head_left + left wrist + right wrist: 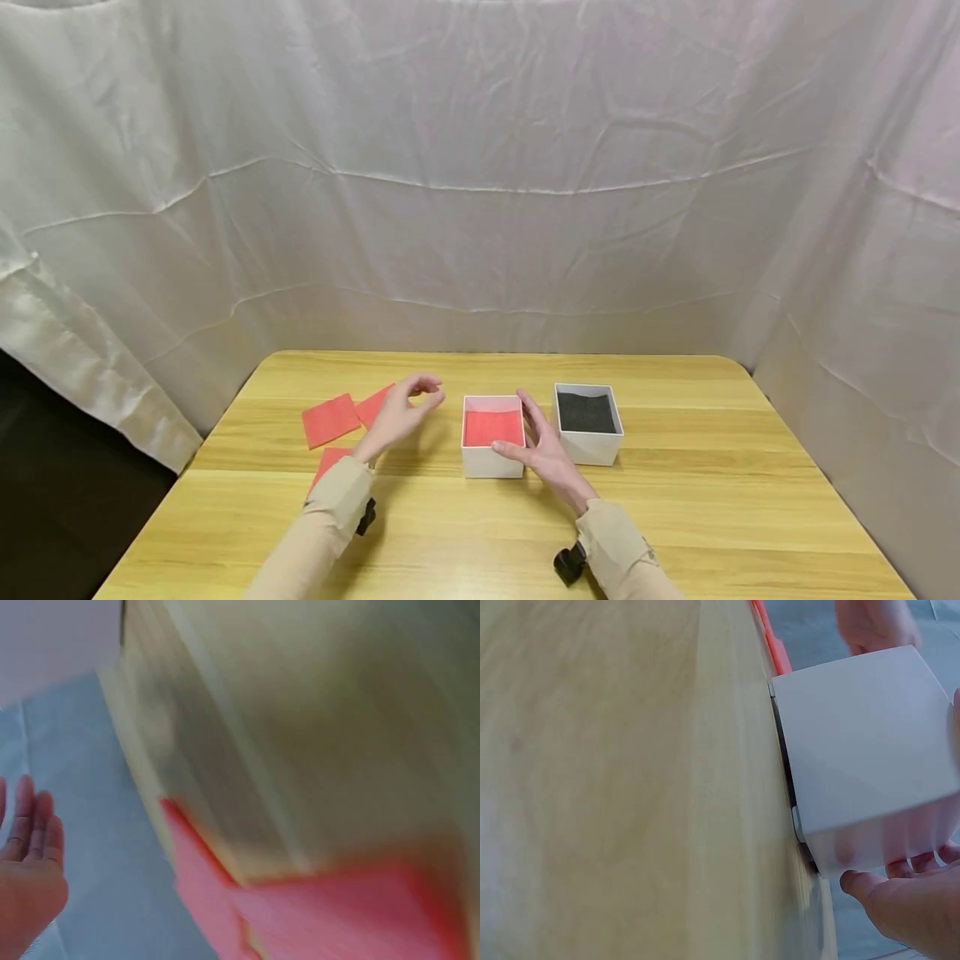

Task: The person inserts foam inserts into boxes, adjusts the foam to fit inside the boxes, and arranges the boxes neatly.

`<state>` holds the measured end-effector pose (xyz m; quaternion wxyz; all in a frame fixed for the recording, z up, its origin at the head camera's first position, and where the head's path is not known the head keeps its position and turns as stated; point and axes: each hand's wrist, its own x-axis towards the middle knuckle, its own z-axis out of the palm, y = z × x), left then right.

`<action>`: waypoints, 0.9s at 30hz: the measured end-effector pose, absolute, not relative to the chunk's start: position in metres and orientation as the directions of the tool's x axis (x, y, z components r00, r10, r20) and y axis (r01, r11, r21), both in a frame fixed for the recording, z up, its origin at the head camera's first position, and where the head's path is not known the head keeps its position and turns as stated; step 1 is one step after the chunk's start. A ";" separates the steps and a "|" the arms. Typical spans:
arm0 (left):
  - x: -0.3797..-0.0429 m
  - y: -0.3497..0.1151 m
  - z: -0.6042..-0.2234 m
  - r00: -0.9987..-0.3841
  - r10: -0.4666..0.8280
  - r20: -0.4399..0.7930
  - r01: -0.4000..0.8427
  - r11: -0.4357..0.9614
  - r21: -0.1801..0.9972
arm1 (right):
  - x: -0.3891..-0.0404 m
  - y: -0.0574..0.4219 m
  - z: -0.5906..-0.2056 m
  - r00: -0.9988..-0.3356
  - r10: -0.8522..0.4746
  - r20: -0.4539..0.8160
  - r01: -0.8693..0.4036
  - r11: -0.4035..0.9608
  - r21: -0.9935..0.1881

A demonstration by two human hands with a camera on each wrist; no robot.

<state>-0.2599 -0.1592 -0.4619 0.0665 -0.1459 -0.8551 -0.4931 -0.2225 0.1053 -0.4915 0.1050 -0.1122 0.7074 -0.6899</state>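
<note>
A white box (492, 463) with a red square piece (492, 427) inside stands mid-table. My right hand (551, 457) grips its right side, the thumb at the front rim and the fingers along the right wall. In the right wrist view the box (862, 742) fills the right part, with the fingers of this hand (915, 904) against its lower side. My left hand (401, 417) is between the box and some loose red squares (331, 420), apart from the box. Its fingers are loosely bent and nothing shows in them. The left wrist view shows this hand (30, 877) near red squares (337, 915).
Another white box (592, 448), with black material (585, 413) inside, stands to the right of my right hand. Several red squares lie on the left of the wooden table (712, 517), partly behind my left arm. A pale curtain (480, 242) surrounds the far edge and sides.
</note>
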 end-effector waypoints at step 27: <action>-0.245 -0.186 -0.490 -0.973 0.209 0.096 0.216 0.690 0.691 | -0.223 0.106 -0.492 -0.953 -0.302 0.004 -0.013 0.027 -1.000</action>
